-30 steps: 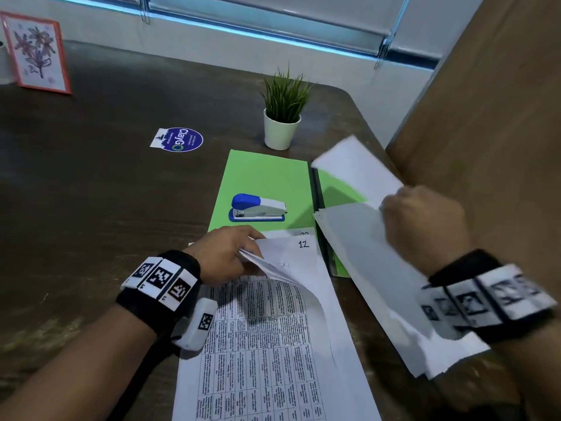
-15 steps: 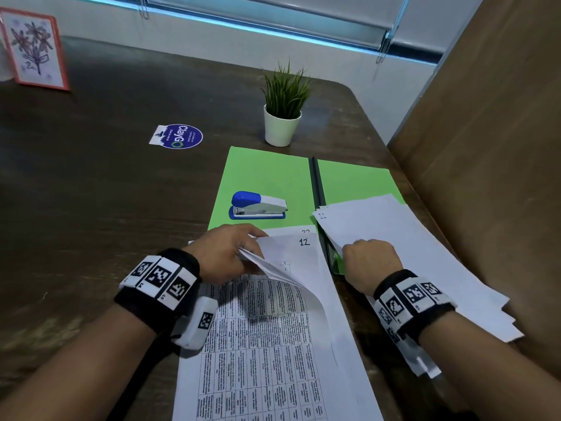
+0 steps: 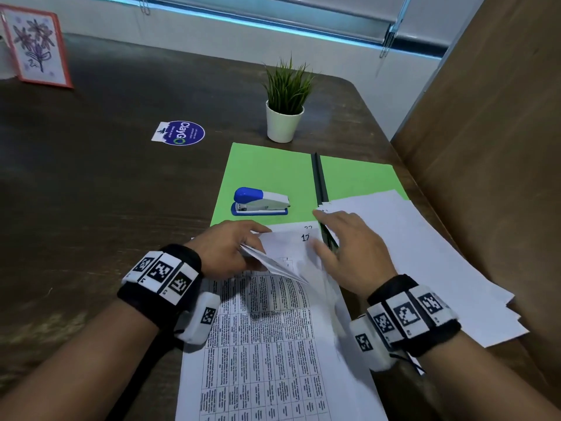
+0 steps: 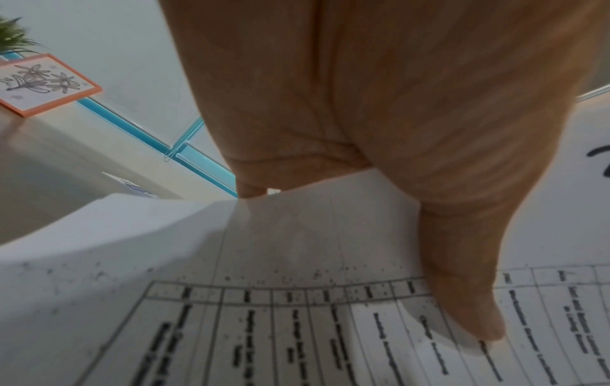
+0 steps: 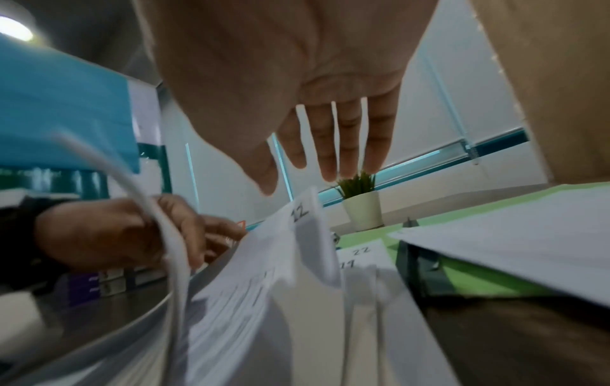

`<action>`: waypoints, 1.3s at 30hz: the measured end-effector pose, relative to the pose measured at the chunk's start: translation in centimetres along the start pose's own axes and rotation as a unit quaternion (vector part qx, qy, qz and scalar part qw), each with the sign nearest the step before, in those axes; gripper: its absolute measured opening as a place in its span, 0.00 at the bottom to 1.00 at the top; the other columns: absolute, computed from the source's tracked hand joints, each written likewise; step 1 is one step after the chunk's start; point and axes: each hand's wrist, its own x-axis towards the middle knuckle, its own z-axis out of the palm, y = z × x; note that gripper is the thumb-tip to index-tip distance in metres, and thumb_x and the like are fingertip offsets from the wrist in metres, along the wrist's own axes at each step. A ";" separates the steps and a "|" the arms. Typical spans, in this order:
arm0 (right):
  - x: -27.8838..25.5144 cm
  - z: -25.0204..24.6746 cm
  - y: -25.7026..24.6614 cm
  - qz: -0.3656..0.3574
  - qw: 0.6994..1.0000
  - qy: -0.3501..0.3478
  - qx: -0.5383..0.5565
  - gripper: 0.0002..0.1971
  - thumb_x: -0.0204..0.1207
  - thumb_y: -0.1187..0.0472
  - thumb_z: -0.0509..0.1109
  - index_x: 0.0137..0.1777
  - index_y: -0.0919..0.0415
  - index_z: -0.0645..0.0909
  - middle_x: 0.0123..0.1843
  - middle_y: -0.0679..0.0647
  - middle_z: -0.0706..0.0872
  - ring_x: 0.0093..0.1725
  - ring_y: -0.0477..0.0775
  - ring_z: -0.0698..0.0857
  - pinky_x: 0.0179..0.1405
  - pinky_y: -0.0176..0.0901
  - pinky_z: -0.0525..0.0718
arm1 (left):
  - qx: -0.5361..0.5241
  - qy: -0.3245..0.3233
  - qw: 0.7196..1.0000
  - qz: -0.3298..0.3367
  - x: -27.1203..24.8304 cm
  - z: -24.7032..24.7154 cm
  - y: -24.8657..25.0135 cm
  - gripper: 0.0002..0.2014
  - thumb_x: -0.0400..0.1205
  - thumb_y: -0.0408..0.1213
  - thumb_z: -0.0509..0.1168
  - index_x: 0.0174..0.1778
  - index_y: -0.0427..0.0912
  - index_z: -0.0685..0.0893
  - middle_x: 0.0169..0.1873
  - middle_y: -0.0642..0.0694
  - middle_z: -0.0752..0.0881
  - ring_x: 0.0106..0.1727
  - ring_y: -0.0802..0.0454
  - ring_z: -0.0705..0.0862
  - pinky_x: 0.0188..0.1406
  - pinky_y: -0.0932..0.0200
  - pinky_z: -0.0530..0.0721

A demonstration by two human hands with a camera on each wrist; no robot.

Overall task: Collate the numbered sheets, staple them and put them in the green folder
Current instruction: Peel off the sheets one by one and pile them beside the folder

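Observation:
A stack of printed numbered sheets point(image 3: 267, 344) lies on the table in front of me. My left hand point(image 3: 230, 247) pinches the lifted upper corners of several top sheets point(image 3: 273, 262), curling them up; its thumb point(image 4: 462, 300) lies on the printed table. My right hand point(image 3: 346, 247) hovers open, fingers spread point(image 5: 333, 146), over the stack's top right corner, where a page marked 22 point(image 5: 298, 211) shows. A second pile of face-down sheets point(image 3: 425, 262) lies on the right half of the open green folder point(image 3: 267, 168). The blue and white stapler point(image 3: 259, 202) sits on the folder's left half.
A small potted plant point(image 3: 285, 107) stands behind the folder. A round blue sticker point(image 3: 182, 133) lies on the dark table point(image 3: 91, 192), and an orange-framed flower picture point(image 3: 36, 47) stands at the far left. A brown partition point(image 3: 491, 132) borders the table on the right.
My right hand laid its sheet on the face-down pile to the right, let go and came back open over the stack. My left hand stayed pinching the lifted corners.

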 end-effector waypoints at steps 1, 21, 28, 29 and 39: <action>-0.1 0.3 -0.3 -0.012 0.999 -0.038 -0.009 0.27 0.83 0.44 0.63 0.80 0.49 0.70 0.72 0.49 0.80 0.71 0.53 0.75 0.63 0.51 0.80 | -0.003 0.000 1.000 0.001 0.0 0.0 0.0 0.09 0.74 0.37 0.79 0.44 0.58 0.95 0.70 0.56 0.82 0.68 0.56 0.83 0.67 0.49 0.82; -1.5 2.2 -0.2 -0.110 0.992 0.054 -0.028 0.13 0.72 0.56 0.79 0.29 0.55 0.82 0.29 0.47 0.79 0.31 0.52 0.78 0.22 0.43 0.76 | -0.026 0.000 1.000 0.004 0.2 0.1 -0.4 0.12 0.74 0.37 0.80 0.44 0.64 0.93 0.75 0.54 0.79 0.74 0.60 0.78 0.72 0.48 0.81; -0.8 2.1 0.0 -0.037 0.993 0.043 0.105 0.16 0.82 0.59 0.68 0.31 0.58 0.75 0.28 0.47 0.76 0.28 0.50 0.71 0.29 0.44 0.69 | -0.041 0.000 0.999 0.014 0.2 0.0 -0.8 0.17 0.74 0.35 0.79 0.43 0.68 0.92 0.75 0.54 0.80 0.75 0.64 0.77 0.72 0.50 0.81; -0.8 2.1 -0.1 -0.019 0.991 0.035 0.127 0.14 0.82 0.60 0.67 0.33 0.59 0.77 0.30 0.47 0.78 0.29 0.50 0.74 0.31 0.44 0.72 | -0.041 0.001 0.999 0.015 0.1 -0.1 -0.7 0.17 0.74 0.34 0.79 0.44 0.67 0.92 0.75 0.55 0.79 0.75 0.65 0.77 0.72 0.53 0.81; -1.8 2.2 0.3 0.077 0.978 -0.141 0.133 0.19 0.81 0.57 0.67 0.28 0.58 0.69 0.24 0.52 0.72 0.26 0.50 0.70 0.30 0.50 0.73 | -0.090 0.007 0.996 0.012 0.2 0.1 -1.5 0.07 0.73 0.37 0.81 0.41 0.54 0.95 0.70 0.66 0.81 0.71 0.64 0.81 0.70 0.57 0.81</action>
